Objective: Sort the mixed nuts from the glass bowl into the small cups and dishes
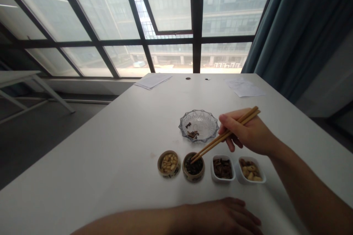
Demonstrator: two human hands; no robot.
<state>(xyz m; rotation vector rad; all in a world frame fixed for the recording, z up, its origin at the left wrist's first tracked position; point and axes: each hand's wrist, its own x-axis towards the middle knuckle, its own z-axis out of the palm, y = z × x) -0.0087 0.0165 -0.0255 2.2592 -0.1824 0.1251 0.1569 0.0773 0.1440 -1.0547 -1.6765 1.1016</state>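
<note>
White bench (104, 147), one. Paper sheets (153, 80), two loose lots, at the far left and far right. Your left hand (228, 218): open, empty, resting on the bench at the near edge. Your right hand (245, 132): closed on wooden chopsticks (224, 134), tips down inside a round ceramic bowl (193, 178) of dark food (193, 167). Glass dish (198, 136), scalloped, holding dark pieces (192, 134), just far of that bowl. Matching bowl (168, 173) of pale nuts (169, 163), just left. White dishes, two, just right: first dish (223, 177) with dark strips (222, 168), second dish (249, 180) with tan nuts (250, 170).
</note>
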